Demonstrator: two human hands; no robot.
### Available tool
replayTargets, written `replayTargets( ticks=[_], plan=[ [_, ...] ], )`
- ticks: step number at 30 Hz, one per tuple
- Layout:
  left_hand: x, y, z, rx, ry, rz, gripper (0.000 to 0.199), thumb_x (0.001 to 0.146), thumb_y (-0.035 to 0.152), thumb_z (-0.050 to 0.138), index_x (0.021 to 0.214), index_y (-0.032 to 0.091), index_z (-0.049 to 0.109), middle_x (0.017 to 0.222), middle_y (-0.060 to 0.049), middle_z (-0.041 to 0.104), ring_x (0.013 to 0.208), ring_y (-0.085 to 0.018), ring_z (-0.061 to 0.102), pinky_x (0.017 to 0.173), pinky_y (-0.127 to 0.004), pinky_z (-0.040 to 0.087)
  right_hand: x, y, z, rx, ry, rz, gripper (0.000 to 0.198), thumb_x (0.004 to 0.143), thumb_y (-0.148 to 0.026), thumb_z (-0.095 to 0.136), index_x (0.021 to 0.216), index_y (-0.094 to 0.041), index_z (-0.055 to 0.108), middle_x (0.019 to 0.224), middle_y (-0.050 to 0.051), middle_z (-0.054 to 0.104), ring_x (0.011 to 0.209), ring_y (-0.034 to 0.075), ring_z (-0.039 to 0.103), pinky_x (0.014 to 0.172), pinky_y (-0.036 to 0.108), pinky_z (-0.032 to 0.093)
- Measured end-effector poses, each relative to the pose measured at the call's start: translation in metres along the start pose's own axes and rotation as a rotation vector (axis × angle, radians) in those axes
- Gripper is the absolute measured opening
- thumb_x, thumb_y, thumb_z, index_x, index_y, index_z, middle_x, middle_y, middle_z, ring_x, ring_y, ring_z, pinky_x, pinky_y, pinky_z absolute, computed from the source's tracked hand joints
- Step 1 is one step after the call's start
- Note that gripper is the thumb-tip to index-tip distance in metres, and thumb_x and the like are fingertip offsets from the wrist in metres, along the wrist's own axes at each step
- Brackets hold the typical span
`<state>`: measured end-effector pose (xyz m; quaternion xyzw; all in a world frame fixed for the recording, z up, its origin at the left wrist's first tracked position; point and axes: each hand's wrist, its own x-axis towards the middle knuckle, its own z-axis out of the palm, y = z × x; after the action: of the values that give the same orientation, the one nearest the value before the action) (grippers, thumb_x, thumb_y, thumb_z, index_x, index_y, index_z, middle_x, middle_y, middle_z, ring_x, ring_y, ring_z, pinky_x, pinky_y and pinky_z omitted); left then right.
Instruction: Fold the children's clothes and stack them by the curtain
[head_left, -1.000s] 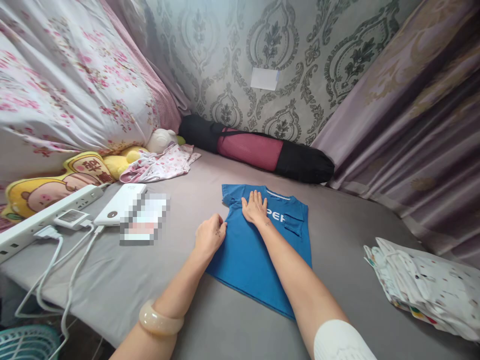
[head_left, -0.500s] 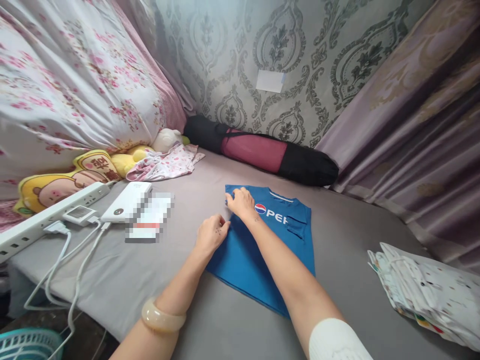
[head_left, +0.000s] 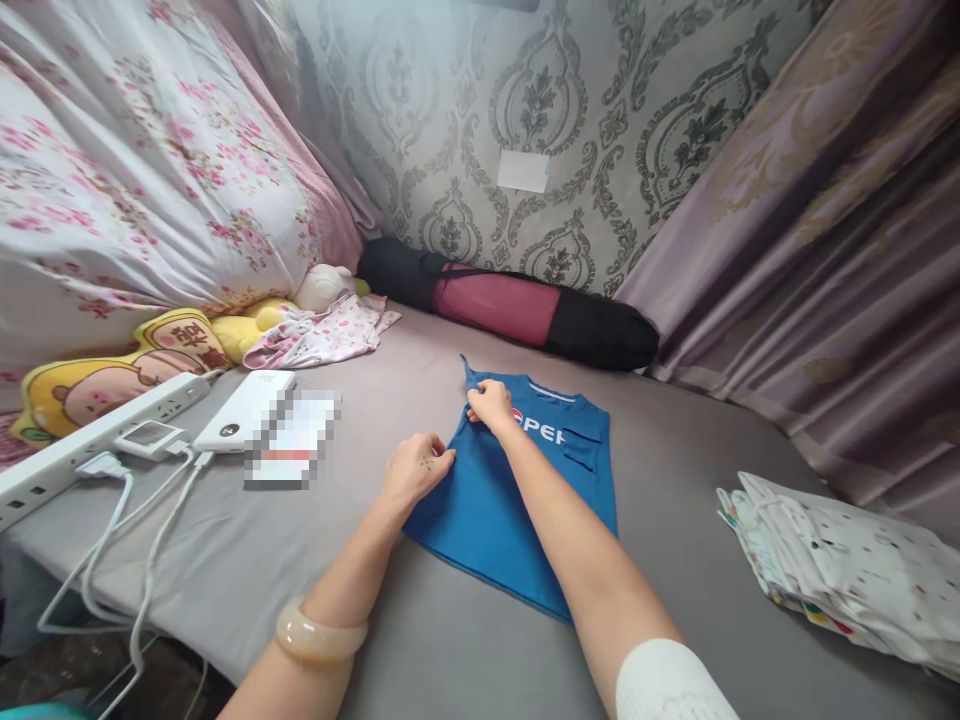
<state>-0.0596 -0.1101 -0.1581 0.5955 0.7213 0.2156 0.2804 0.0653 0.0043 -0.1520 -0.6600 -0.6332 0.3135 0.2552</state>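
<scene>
– Patterned wall [head_left: 450, 130] beyond the fingers. What's spread before it?

– Grey sheet [head_left: 690, 490], beneath both hands. Past the fingers, along the wall, lies a long black and pink bag [head_left: 499, 303]. Well to their right sits a pile of white clothes [head_left: 847, 570], folded by the look of it.

– And the blue T-shirt [head_left: 480, 520]?

– Flat on the sheet, right under the fingers, neckline away from them.

– How far has it got?

– About halfway on the sleeves, I'd judge. The far sleeve [head_left: 583, 434], right of the fingers, lies turned in over the front, crumpled. The near sleeve [head_left: 470, 379] sticks up, not laid over yet. The body looks unfolded.

– The hands?

– Right hand [head_left: 491, 404]: fingers pinching cloth at that near sleeve. Left hand [head_left: 420, 465]: fingers curled at the side edge; I can't tell whether they grip.
</scene>
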Motion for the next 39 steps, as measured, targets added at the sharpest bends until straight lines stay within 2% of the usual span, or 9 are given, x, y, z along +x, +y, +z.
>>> replayTargets(
  ticks=[3,9,14,17,20,26,30,36,39],
  plan=[
    [-0.001,0.0,0.0,-0.129,-0.058,0.014,0.024,0.076,0.039,0.058,0.074,0.018,0.068,0.062,-0.004,0.065,0.064,-0.019,0.061,0.056,-0.026,0.038,-0.001,0.013,-0.014,0.145,0.01,0.033,0.031,0.087,-0.018,0.044,0.113,-0.015,0.06,0.07,0.001,0.068,0.054,0.011,0.067,0.058,0.022,0.057],
    [-0.008,0.004,0.002,-0.511,-0.222,0.051,0.032,0.07,0.047,0.064,0.076,0.016,0.059,0.048,0.006,0.048,0.044,-0.009,0.042,0.045,-0.021,0.029,-0.014,0.035,-0.039,0.52,0.028,0.056,0.054,0.078,-0.011,0.048,0.131,-0.017,0.049,0.079,-0.001,0.065,0.05,0.009,0.064,0.054,0.023,0.058],
    [-0.012,0.011,0.007,-0.606,-0.314,0.101,0.042,0.072,0.058,0.063,0.079,0.016,0.058,0.047,0.006,0.048,0.042,-0.007,0.038,0.044,-0.02,0.028,-0.023,0.052,-0.049,0.489,0.048,0.058,0.065,0.074,-0.013,0.05,0.138,-0.017,0.044,0.077,0.0,0.065,0.06,0.013,0.066,0.058,0.025,0.057],
    [-0.011,0.013,0.011,-0.571,-0.318,0.15,0.045,0.078,0.061,0.055,0.076,0.016,0.059,0.05,0.002,0.054,0.045,-0.009,0.044,0.047,-0.021,0.033,-0.028,0.066,-0.053,0.309,0.104,0.036,0.06,0.073,-0.016,0.052,0.132,-0.019,0.052,0.074,-0.001,0.065,0.068,0.015,0.065,0.064,0.026,0.055],
    [-0.009,0.012,0.014,-0.473,-0.197,0.239,0.041,0.086,0.053,0.048,0.078,0.016,0.062,0.06,-0.001,0.061,0.055,-0.012,0.054,0.056,-0.024,0.041,-0.031,0.078,-0.055,0.161,0.13,0.057,0.055,0.069,-0.018,0.056,0.124,-0.019,0.058,0.072,-0.002,0.064,0.069,0.015,0.063,0.067,0.026,0.054],
    [-0.003,0.004,0.026,-0.038,0.027,0.59,0.024,0.089,0.023,0.046,0.102,0.019,0.066,0.107,-0.007,0.068,0.1,-0.021,0.057,0.093,-0.034,0.045,-0.026,0.083,-0.056,0.21,0.137,0.186,0.039,0.067,-0.021,0.06,0.106,-0.018,0.066,0.073,0.0,0.066,0.066,0.016,0.063,0.065,0.026,0.052],
    [-0.002,0.002,0.038,0.078,-0.003,0.741,0.031,0.093,0.024,0.044,0.119,0.02,0.061,0.132,-0.009,0.059,0.127,-0.024,0.046,0.111,-0.038,0.036,-0.014,0.079,-0.057,0.252,0.215,0.225,0.049,0.076,-0.027,0.057,0.123,-0.018,0.058,0.087,0.005,0.069,0.072,0.018,0.065,0.065,0.027,0.053],
    [-0.002,-0.002,0.051,0.186,-0.076,0.756,0.041,0.097,0.031,0.039,0.134,0.018,0.051,0.146,-0.01,0.049,0.14,-0.027,0.035,0.116,-0.045,0.031,-0.001,0.069,-0.058,0.369,0.203,0.203,0.063,0.082,-0.028,0.054,0.143,-0.017,0.04,0.089,0.004,0.069,0.069,0.015,0.065,0.063,0.026,0.053],
    [0.0,-0.003,0.053,0.208,-0.071,0.756,0.044,0.098,0.033,0.037,0.137,0.017,0.049,0.147,-0.01,0.047,0.14,-0.028,0.035,0.116,-0.046,0.031,0.0,0.069,-0.057,0.248,0.193,0.097,0.055,0.081,-0.024,0.054,0.135,-0.017,0.052,0.09,0.003,0.069,0.072,0.016,0.065,0.069,0.028,0.054]
  ],
)
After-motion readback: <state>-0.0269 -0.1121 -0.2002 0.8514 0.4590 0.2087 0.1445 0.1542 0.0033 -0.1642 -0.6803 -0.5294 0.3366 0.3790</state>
